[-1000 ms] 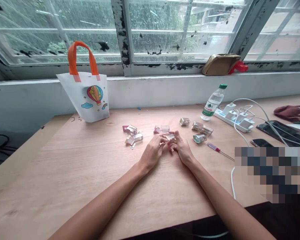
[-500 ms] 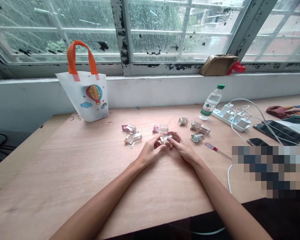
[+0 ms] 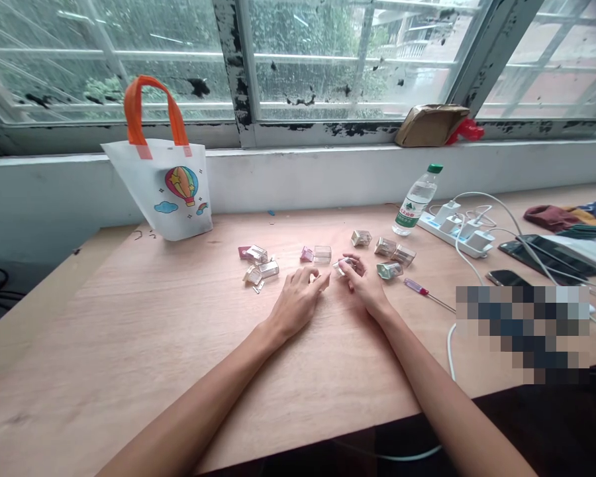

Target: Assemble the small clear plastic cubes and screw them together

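Observation:
My right hand (image 3: pixel 362 281) pinches a small clear plastic piece (image 3: pixel 344 267), which looks like the box of a pencil sharpener, above the table. To its left, my left hand (image 3: pixel 298 298) is curled, thumb and forefinger close together around something small and pale that I cannot make out. Just beyond the hands lie a pink sharpener head (image 3: pixel 306 254) and a clear sharpener box (image 3: pixel 322 254), side by side. Left of my left hand are a pink sharpener (image 3: pixel 254 254), a cream sharpener head (image 3: pixel 253 275), another clear box (image 3: pixel 269 268) and small metal bits (image 3: pixel 259 287).
Right of my hands lie several sharpeners, one greenish (image 3: pixel 389 271), and a screwdriver (image 3: pixel 417 287). Behind them stand a water bottle (image 3: pixel 415 202) and a power strip (image 3: pixel 459 237) with cables, near a phone (image 3: pixel 507 278). A white bag (image 3: pixel 153 192) stands at the back left.
My hands have come apart from the sharpener they both held. The right hand keeps the clear piece; the left has drawn away leftward. The view has shifted slightly.

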`<state>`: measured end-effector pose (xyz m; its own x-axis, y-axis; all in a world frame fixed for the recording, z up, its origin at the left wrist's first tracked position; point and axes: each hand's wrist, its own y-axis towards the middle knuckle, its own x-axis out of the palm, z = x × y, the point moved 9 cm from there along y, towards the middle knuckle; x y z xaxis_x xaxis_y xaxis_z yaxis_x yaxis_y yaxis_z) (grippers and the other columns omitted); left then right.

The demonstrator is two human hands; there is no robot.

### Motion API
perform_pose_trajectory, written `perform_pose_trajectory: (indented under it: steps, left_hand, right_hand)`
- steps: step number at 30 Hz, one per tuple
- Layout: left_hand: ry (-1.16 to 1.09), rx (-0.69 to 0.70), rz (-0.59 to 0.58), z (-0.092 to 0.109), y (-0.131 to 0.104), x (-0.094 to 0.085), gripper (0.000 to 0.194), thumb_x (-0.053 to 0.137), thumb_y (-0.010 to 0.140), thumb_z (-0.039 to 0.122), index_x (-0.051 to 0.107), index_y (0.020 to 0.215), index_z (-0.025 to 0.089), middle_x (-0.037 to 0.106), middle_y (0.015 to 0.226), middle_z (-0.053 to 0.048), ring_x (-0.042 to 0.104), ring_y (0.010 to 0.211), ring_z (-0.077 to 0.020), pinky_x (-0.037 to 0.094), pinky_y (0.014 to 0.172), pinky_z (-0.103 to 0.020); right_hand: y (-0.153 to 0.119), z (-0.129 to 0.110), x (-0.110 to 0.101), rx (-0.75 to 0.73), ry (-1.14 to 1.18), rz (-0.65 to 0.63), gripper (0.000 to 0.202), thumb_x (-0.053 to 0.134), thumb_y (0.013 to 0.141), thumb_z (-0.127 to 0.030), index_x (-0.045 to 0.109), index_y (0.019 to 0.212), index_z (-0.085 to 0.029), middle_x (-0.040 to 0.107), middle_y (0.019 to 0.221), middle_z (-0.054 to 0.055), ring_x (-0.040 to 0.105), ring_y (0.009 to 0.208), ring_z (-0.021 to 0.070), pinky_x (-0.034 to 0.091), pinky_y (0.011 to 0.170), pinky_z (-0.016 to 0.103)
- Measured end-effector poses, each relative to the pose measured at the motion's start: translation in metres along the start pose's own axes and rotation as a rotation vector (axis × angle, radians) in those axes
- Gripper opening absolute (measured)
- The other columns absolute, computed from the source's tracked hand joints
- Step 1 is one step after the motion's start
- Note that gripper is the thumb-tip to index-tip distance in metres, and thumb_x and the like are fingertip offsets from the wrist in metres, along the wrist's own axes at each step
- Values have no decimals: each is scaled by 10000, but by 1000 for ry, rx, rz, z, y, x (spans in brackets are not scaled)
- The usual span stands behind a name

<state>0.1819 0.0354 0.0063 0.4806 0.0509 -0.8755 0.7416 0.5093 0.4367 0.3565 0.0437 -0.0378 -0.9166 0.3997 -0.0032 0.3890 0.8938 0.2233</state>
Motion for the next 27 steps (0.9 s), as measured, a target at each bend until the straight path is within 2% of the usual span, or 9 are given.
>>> perform_pose_trajectory:
  steps: [3,6,10,13,15,17,20,23,27]
  left_hand:
    - [-9,-16,22,-2,0,-3,495,477,938,27,558,1387,222,573,1302,-128,535,1227,-291,454,994,-446]
    - [-9,-33,76,-4,0,-8,505,477,923,-5,554,1366,227,579,1317,-110,535,1232,-275,437,1021,-441]
    - [40,-110,83,-10,-1,-10,441,535,949,69,547,1347,259,592,1312,-86,556,1206,-272,434,1029,-452]
    - [21,-160,90,-14,-2,-11,433,571,959,134,510,1371,251,596,1325,-90,557,1236,-281,426,1047,-466]
    - [-35,-211,112,-19,-2,-13,435,563,958,126,495,1373,239,606,1331,-94,568,1238,-282,419,1055,-472]
    - [-137,-292,124,-29,-3,-14,418,572,954,129,497,1353,227,647,1282,-89,605,1192,-273,427,1045,-465]
    - [-283,-393,106,-41,-5,-11,369,655,945,248,534,1293,221,704,1179,-73,646,1122,-272,456,1011,-448]
    - [-267,-380,68,-41,-5,-7,333,686,940,344,586,1235,228,697,1220,-78,614,1177,-296,453,1015,-458]
    - [-161,-340,68,-37,-5,-6,317,641,971,337,591,1256,208,650,1318,-100,517,1303,-312,419,1074,-468]
  right_hand:
    - [-1,-1,1,15,4,-19,543,716,817,-551,620,1203,-182,680,1135,96,562,702,134,404,447,220]
    - [-3,-5,1,7,-58,-31,501,654,869,-509,636,1243,-176,690,1052,72,498,602,108,425,476,248]
    - [-7,-25,5,-176,-271,-49,421,613,901,-396,670,1261,-186,690,1111,85,579,731,151,486,604,288]
    - [-10,-34,13,-286,-384,-101,406,606,911,-350,663,1280,-191,693,1130,95,609,781,175,496,638,310]
    - [-11,-36,12,-310,-408,-76,418,602,922,-365,647,1302,-194,700,1113,100,624,799,191,506,650,326]
    - [-10,-34,7,-290,-389,-26,445,614,925,-404,630,1321,-201,690,1179,115,653,856,210,535,697,350]
    - [-8,-25,3,-207,-264,-11,493,646,914,-471,606,1330,-209,646,1286,130,696,943,231,585,779,384]
    - [-9,-19,9,-171,-187,-70,460,659,911,-507,637,1256,-205,656,1237,122,713,953,237,607,793,393]
    - [-12,-27,22,-276,-305,-92,368,625,944,-490,675,1195,-227,674,1201,108,674,1040,255,566,914,439]
